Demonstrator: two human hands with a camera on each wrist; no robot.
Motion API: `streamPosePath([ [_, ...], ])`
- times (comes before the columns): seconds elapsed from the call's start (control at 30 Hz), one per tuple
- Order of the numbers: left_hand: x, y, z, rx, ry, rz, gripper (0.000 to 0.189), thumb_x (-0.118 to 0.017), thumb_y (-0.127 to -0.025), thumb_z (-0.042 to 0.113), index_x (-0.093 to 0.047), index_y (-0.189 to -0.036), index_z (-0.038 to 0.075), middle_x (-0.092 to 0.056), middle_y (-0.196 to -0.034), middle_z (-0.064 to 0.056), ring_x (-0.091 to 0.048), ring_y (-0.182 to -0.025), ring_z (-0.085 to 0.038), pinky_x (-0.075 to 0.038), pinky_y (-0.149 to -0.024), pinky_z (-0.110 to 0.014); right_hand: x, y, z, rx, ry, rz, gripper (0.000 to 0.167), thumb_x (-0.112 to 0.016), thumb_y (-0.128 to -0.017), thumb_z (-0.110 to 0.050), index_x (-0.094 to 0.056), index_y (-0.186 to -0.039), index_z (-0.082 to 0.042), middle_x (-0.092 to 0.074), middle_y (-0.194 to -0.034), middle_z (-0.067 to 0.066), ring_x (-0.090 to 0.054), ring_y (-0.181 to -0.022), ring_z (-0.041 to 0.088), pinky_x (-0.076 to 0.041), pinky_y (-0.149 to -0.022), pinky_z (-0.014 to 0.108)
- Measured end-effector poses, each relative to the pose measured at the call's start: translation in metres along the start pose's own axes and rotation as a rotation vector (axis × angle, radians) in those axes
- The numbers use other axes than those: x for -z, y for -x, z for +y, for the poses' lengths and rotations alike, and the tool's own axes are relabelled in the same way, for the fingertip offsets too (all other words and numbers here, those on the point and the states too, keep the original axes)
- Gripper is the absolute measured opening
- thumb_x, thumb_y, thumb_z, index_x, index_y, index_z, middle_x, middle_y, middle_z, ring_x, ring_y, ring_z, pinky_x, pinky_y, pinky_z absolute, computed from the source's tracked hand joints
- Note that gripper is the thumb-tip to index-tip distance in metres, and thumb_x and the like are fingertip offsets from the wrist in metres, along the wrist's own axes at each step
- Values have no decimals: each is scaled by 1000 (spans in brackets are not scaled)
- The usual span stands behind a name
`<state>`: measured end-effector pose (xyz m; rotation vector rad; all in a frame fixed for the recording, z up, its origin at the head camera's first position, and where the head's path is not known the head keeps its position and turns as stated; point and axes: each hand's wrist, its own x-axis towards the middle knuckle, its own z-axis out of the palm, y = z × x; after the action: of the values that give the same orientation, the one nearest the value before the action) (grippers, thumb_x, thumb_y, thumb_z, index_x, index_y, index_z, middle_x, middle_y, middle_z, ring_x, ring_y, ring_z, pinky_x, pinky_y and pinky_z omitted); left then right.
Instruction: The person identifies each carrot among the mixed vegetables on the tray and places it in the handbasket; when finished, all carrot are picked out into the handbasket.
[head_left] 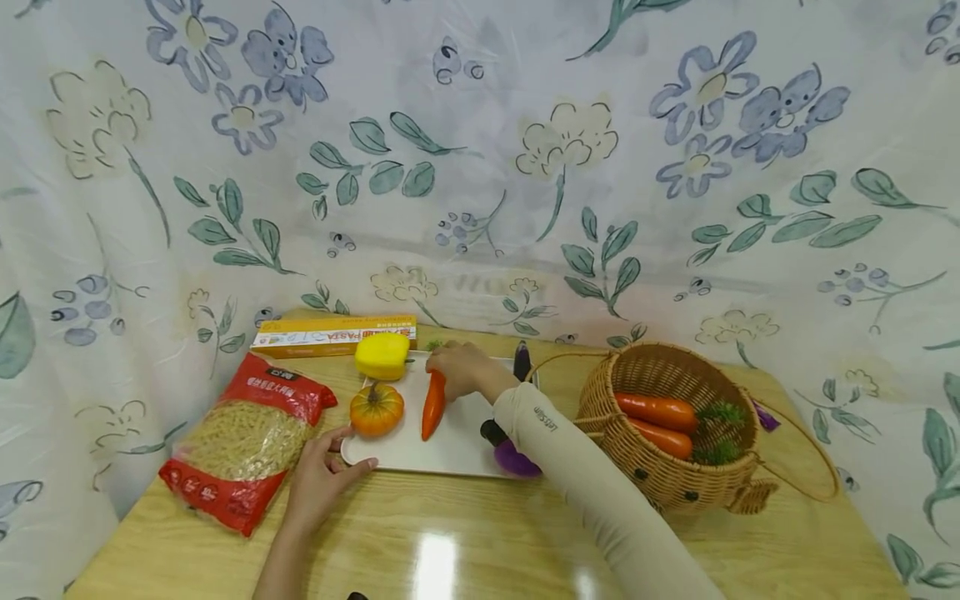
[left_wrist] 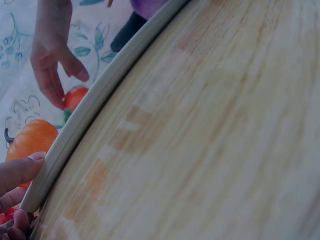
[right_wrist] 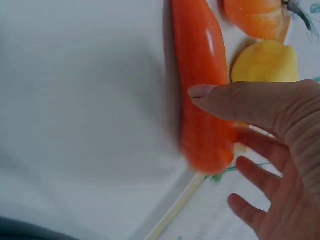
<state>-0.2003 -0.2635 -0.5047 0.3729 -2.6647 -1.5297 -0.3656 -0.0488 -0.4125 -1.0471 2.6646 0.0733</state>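
Observation:
A white tray [head_left: 450, 454] lies on the table, and my left hand [head_left: 318, 475] grips its near left corner, thumb over the rim. On the tray, my right hand [head_left: 459, 367] pinches the thick end of an orange carrot [right_wrist: 202, 125] between thumb and fingers; the tip points toward me. Left of the carrot sit a small orange pumpkin [head_left: 377, 410] and a yellow bell pepper [head_left: 382, 357]. A purple eggplant [head_left: 516, 460] lies at the tray's right side, partly hidden by the right sleeve. Another dark eggplant [head_left: 522, 362] shows behind the forearm.
To the right stands a wicker basket [head_left: 600, 392] with carrots [head_left: 660, 411] inside and a looped handle. A red bag of pasta [head_left: 247, 442] lies at the left. Behind the tray is a yellow pasta box [head_left: 330, 335], near the floral curtain [head_left: 480, 167].

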Motion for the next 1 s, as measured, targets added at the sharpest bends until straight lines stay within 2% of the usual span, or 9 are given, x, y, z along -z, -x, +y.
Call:
streamPosePath([
  [0.23,2,-2,-1,-1,-14,0,72,-82,-82,33,-51,-141,6,-45,-120,-14,-44,-74,-13,-38,-60,-23,-2,7,-2,-40,65,-27,36,-71,-88,-15,-68,-124,-21,-63,-125,-4,-50,-120,22,-39,-102,40],
  [0.5,1,-1,-2,-2,-16,-12,73,-82,-82,34,-50,-142,6,-44,-122,-14,-44,-75,-14,-38,-60,-24,-13,16,0,-50,101,-43,28,-68,-90,-15,-70,-118,-22,-67,-117,-5,-57,-105,18,-43,-96,34],
  [0.7,1,0,-2,-7,-10,-6,73,-82,-82,34,-51,-141,6,-44,-121,-14,-43,-76,-14,-37,-60,-25,-14,25,5,-56,23,-47,24,-66,-91,-10,-71,-113,-18,-69,-114,-3,-59,-101,17,-47,-92,32],
  [0.83,1,0,-2,-13,-13,4,73,-82,-82,34,-51,-141,6,-44,-120,-14,-43,-76,-14,-37,-60,-25,-13,28,7,-76,-14,-83,27,-67,-90,-7,-70,-115,-16,-68,-116,-1,-58,-99,16,-47,-92,31],
  [1.0,1,1,-4,-6,-5,1,73,-82,-82,33,-50,-141,6,-45,-121,-14,-43,-77,-14,-37,-61,-24,-14,30,7,-57,-49,-106,30,-66,-87,-4,-69,-115,-14,-67,-110,-1,-54,-90,15,-44,-82,28],
])
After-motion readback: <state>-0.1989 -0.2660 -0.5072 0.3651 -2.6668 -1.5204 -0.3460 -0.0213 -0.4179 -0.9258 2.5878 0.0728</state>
